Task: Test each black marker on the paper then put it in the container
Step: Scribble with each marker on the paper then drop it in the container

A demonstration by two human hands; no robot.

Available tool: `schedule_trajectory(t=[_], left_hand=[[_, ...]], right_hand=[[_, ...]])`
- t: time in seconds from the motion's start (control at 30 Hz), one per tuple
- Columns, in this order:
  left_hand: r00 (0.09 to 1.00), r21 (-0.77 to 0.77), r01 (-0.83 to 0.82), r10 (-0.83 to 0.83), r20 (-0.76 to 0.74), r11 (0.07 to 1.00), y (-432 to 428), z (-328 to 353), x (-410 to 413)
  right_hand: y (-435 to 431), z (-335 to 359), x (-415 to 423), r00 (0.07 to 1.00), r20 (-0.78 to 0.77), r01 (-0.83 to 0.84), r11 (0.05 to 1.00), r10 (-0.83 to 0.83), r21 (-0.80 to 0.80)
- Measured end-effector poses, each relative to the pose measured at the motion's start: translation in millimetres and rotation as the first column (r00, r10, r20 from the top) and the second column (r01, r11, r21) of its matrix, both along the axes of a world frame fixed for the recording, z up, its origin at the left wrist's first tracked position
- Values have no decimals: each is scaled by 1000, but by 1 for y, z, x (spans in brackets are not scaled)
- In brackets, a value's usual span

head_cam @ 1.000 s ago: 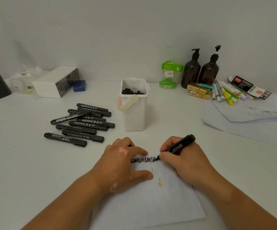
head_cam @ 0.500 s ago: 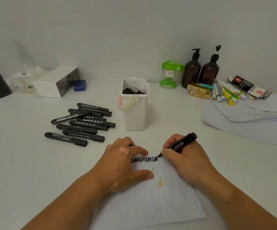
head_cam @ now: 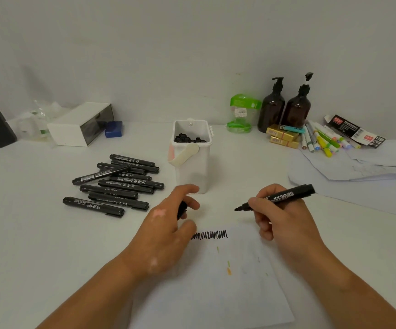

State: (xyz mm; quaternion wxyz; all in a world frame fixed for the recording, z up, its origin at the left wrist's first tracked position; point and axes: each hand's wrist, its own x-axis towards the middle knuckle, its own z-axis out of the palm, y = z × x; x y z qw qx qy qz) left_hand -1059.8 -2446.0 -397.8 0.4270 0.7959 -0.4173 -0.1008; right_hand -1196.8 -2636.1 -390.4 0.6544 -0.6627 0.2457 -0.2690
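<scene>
The right hand [head_cam: 284,224] grips an uncapped black marker [head_cam: 284,194] between thumb and curled fingers, the barrel lying nearly level with its white print facing up and its bare tip pointing left, raised off the sheet and clear of it. The left hand [head_cam: 166,226] hovers opposite, its fingers bent round a short black cap [head_cam: 182,209], pinched against the thumb, with the open gap between the two hands lying above the top edge of the paper [head_cam: 216,293]. On that paper, just below the hands, runs a tight black zigzag scribble [head_cam: 210,235], and lower down sit a few small green and orange dabs. Beyond the hands stands the white container [head_cam: 192,172], upright with its pale handle folded down on its left side, and the black ends of several markers show inside its mouth. To its left a loose pile of capped black markers [head_cam: 118,184] lies on the white table [head_cam: 26,245], most of them roughly parallel and one laid slantwise across the top. Along the wall behind stand a white box [head_cam: 80,124], a small blue block [head_cam: 114,129], a clear jar with a green lid [head_cam: 242,113], two brown pump bottles [head_cam: 271,108], some yellow boxes [head_cam: 282,136] and a bunch of coloured pens [head_cam: 322,141], with loose sheets [head_cam: 358,172] spread at the right.
</scene>
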Motion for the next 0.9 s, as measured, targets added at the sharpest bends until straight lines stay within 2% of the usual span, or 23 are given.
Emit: schedule_trajectory(t=[0.23,0.33,0.47,0.67,0.9], left_hand=[[962,-209,-46,-14,-274,977,-1,3,2],[930,-232,-82,-9,-369,969,-2,2,4],[940,-187,-76,8,-341,979,-2,1,5],[954,-216,1,-66,-292,976,-2,4,4],[936,-220,75,-145,-321,973,-1,2,2]], right_hand=[[-1,2,-1,992,107,-76,997,73,28],[-1,5,-4,971,195,-173,972,141,161],[0,10,-5,965,230,-180,954,124,239],[3,13,-7,978,187,-118,984,92,134],[8,12,-8,972,136,-201,979,193,41]])
